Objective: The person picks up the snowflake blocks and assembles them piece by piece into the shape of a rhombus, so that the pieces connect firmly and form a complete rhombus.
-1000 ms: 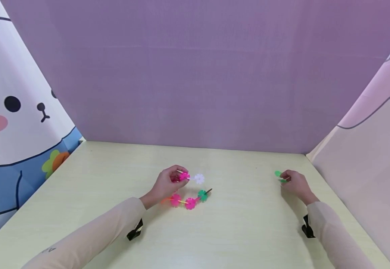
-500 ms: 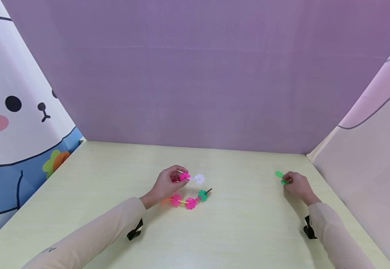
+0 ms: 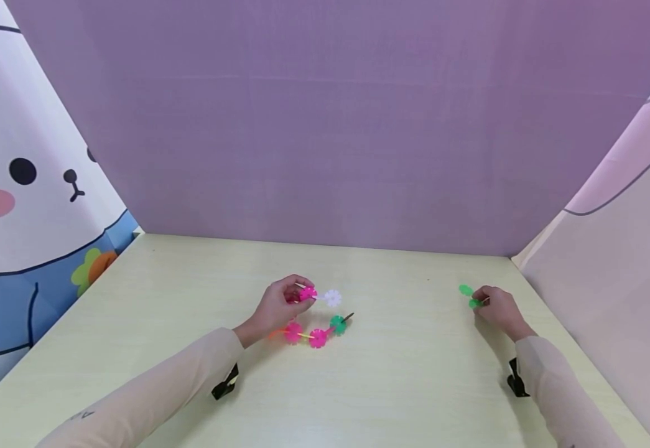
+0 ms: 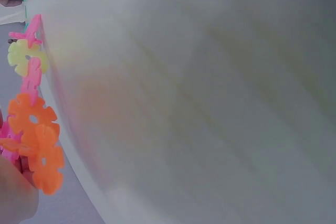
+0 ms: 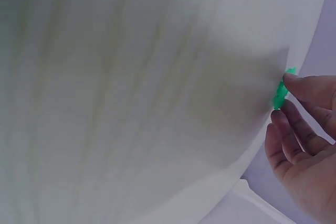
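My left hand (image 3: 280,308) pinches a pink snowflake-shaped interlocking disc (image 3: 308,294), part of a curved chain of several such discs. A white disc (image 3: 333,298) sticks out to its right. Nearer me, the chain runs through pink discs (image 3: 318,338) to a green disc (image 3: 338,324) with a brown one seen edge-on. In the left wrist view, orange discs (image 4: 46,158) and a yellow disc (image 4: 22,56) also show. Far to the right, my right hand (image 3: 498,308) pinches a green disc (image 3: 474,303) between thumb and fingers. Another green disc (image 3: 466,290) lies just beyond it.
Both hands work over a pale wood-grain table (image 3: 392,386). A purple panel (image 3: 336,137) rises at its back edge. Cloths with cartoon prints hang at the left (image 3: 39,205) and right (image 3: 632,236).
My right hand has shifted slightly right and nearer me, and more of the green disc it pinches shows. The left hand and its chain stay in place.
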The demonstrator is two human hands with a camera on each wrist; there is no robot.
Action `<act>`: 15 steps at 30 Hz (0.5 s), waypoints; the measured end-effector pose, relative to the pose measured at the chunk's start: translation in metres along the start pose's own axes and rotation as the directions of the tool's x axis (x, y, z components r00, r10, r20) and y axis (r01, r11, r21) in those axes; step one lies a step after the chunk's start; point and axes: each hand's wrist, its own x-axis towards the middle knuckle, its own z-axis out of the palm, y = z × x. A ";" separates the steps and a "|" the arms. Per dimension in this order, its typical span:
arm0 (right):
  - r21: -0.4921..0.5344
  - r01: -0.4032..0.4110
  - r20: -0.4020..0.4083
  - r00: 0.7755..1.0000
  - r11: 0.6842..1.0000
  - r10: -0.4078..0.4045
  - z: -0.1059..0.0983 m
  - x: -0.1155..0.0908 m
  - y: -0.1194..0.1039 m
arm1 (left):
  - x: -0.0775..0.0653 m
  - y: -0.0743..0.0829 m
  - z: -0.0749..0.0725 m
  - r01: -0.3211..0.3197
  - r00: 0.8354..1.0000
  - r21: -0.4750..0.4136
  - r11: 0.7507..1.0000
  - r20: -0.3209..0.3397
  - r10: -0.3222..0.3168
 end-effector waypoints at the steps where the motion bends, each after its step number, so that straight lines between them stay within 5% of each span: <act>1: 0.002 0.002 -0.003 1.000 1.000 -0.002 0.000 0.000 0.000 | 0.000 0.000 0.000 0.000 1.000 0.002 1.000 0.001 0.000; 15: 0.027 0.082 -0.035 0.996 0.996 -0.081 -0.008 0.001 0.001 | -0.002 0.006 0.001 -0.008 1.000 -0.018 1.000 0.005 0.008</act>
